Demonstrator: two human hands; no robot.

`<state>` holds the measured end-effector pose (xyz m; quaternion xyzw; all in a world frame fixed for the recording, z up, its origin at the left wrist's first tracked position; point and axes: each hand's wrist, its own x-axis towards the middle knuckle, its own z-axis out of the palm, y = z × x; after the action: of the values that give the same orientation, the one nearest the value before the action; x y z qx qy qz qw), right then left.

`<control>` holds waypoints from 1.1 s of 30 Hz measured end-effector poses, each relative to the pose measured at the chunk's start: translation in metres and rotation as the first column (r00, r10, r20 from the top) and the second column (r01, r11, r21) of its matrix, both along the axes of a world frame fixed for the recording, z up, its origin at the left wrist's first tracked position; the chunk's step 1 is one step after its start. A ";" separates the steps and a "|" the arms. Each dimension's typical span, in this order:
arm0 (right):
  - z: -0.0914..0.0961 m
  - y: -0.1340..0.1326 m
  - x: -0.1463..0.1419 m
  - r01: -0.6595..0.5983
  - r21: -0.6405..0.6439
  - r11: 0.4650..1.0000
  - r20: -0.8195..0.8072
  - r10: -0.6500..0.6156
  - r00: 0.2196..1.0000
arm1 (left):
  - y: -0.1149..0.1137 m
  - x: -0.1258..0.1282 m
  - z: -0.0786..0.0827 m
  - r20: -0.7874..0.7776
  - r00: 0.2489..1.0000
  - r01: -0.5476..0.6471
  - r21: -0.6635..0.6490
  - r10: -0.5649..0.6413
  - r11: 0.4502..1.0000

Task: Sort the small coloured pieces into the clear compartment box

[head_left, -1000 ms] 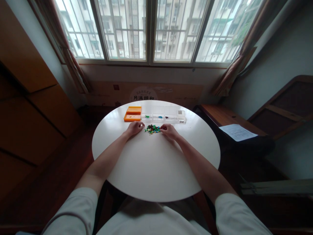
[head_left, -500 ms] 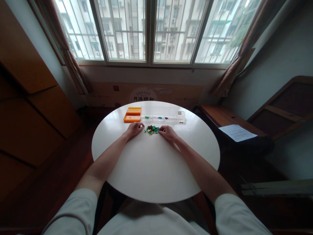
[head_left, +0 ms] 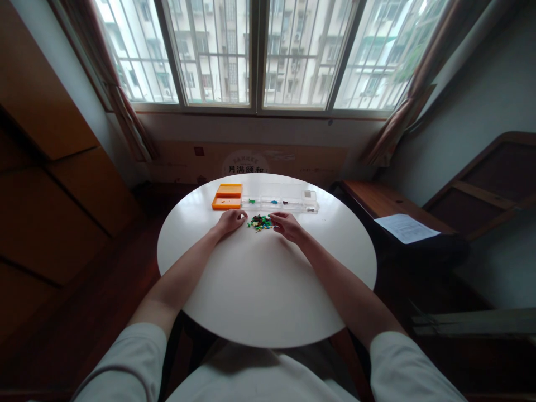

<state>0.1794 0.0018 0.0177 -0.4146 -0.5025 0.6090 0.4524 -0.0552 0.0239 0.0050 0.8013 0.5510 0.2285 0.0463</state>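
A small heap of mixed beads or tiny bricks (head_left: 260, 223), green, brown, pale yellow and blue, lies on the white round table (head_left: 263, 290). My left hand (head_left: 231, 221) rests on the table just left of the heap. Its thumb and forefinger curl together at the tips; anything between them is too small to make out. At the heap's right edge is my right hand (head_left: 287, 225), fingers pointing left over the pieces and a little apart. No piece shows clearly in it.
Behind the heap stands an orange tray (head_left: 226, 205) with a few specks inside. Beside it, a clear compartment box (head_left: 296, 205) holds small green, blue and brown pieces. A printed sheet (head_left: 407, 228) lies on a wooden bench (head_left: 387, 202) at right.
My right hand's fingers have lifted slightly from the heap's right side and spread apart. My left hand has stayed in place.
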 end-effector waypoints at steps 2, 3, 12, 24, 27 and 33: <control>-0.003 -0.001 -0.003 -0.061 -0.050 0.997 -0.053 0.058 0.997 | 0.000 0.000 0.001 -0.003 1.000 -0.001 -0.001 0.001 1.000; -0.005 -0.001 -0.004 -0.086 -0.063 0.994 -0.057 0.082 0.995 | -0.001 0.000 0.001 -0.005 1.000 -0.002 -0.002 0.002 1.000; -0.006 -0.002 -0.003 -0.149 -0.096 0.984 -0.127 0.137 0.982 | -0.001 0.001 0.002 0.010 1.000 -0.013 -0.015 0.013 1.000; -0.006 -0.001 -0.003 -0.135 -0.081 0.987 -0.120 0.125 0.985 | -0.001 0.002 0.001 0.011 1.000 -0.020 -0.010 0.020 1.000; -0.008 0.000 -0.003 -0.134 -0.088 0.987 -0.098 0.125 0.987 | -0.002 0.003 0.001 0.004 1.000 -0.025 -0.016 0.026 1.000; -0.007 -0.002 -0.003 -0.148 -0.060 0.987 -0.076 0.144 0.987 | -0.006 0.003 0.011 -0.014 1.000 -0.026 0.022 0.027 0.999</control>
<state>0.1766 -0.0001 0.0106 -0.3692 -0.4947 0.6712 0.4103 -0.0524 0.0179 0.0156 0.7960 0.5594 0.2294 0.0307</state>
